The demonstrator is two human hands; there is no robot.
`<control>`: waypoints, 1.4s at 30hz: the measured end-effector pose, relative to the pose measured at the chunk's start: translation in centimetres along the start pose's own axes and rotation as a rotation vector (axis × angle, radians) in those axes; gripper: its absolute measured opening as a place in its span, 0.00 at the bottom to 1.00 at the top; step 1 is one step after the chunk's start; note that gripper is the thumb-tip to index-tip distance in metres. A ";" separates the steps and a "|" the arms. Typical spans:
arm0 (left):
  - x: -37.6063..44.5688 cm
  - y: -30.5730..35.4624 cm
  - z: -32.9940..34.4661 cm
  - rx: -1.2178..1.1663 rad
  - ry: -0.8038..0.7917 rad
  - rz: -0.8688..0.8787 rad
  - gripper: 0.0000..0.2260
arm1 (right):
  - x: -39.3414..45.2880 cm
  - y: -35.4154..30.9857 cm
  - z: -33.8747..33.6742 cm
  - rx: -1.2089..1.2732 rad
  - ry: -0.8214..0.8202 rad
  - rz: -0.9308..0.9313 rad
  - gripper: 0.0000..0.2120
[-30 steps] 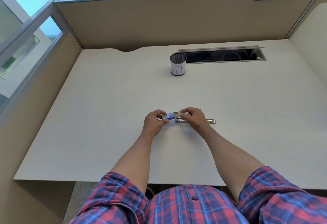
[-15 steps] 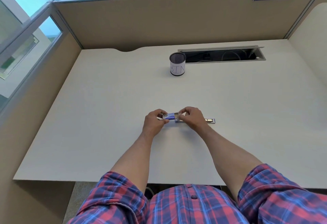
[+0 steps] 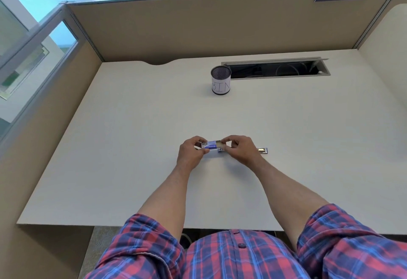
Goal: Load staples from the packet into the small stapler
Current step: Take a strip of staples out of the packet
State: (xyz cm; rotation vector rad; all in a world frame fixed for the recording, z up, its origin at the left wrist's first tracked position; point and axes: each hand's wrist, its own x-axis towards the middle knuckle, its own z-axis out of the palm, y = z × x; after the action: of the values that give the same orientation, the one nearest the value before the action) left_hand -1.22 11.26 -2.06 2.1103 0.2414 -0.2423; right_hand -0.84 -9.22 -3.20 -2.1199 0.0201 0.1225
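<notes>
A small blue and white staple packet [image 3: 210, 145] is held just above the desk, in the middle. My left hand [image 3: 189, 152] pinches its left end. My right hand [image 3: 240, 149] pinches the tan inner tray [image 3: 220, 145] that sticks out of the packet's right end. The small metal stapler [image 3: 262, 150] lies flat on the desk behind my right hand, mostly hidden; only its right end and a bit near the packet show.
A mesh cup labelled BIN [image 3: 221, 80] stands at the back of the white desk [image 3: 132, 146]. Right of the cup is an open cable slot [image 3: 275, 70]. Beige partition walls [image 3: 198, 29] close the desk in at the back and on both sides.
The hands and packet have barely moved; the tan tray shows a little further out of the packet's right end.
</notes>
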 end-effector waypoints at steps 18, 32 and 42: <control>0.0 0.3 0.3 -0.025 0.009 0.024 0.11 | 0.5 -0.1 0.0 0.108 -0.021 0.064 0.06; 0.2 0.0 0.6 0.002 0.041 -0.024 0.14 | 0.4 -0.2 0.0 0.171 -0.090 0.231 0.07; 0.0 0.1 0.6 -0.026 0.033 -0.032 0.14 | 0.2 0.0 0.0 0.369 -0.134 0.292 0.09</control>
State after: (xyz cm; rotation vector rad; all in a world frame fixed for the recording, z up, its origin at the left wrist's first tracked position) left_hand -1.26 10.71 -2.27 2.0876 0.2965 -0.2228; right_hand -0.62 -9.27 -3.24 -1.7257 0.2541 0.4026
